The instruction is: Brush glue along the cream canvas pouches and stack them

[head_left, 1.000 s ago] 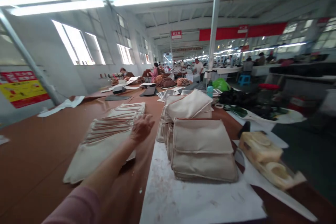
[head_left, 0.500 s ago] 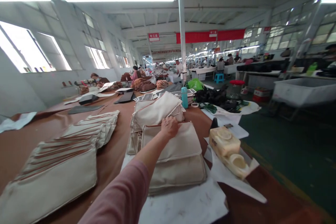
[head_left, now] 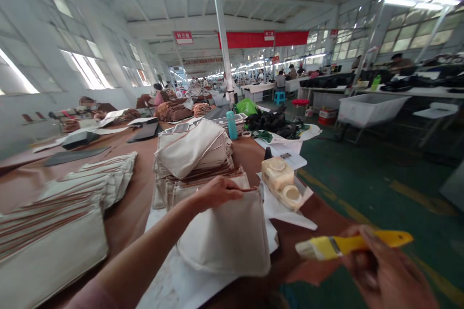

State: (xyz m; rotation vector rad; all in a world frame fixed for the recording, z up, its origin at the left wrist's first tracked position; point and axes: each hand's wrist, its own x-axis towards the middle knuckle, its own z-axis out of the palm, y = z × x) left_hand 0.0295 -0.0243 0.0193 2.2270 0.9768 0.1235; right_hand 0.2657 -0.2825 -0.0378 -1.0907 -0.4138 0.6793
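While the left hand (head_left: 222, 190) pinches the cream fabric panel (head_left: 234, 234), the right hand (head_left: 387, 270) grips a yellow-handled paintbrush (head_left: 346, 244), best kept clear!

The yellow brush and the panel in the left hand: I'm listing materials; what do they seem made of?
Yellow brush: handle smooth, evenly coloured, so plastic or painted wood; silvery band likely metal. Panel: matte, probably fabric, judging by its soft bend below the left hand.

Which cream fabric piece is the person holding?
The cream fabric piece gripped along its top edge by the left hand; others lie in piles behind and left of it.
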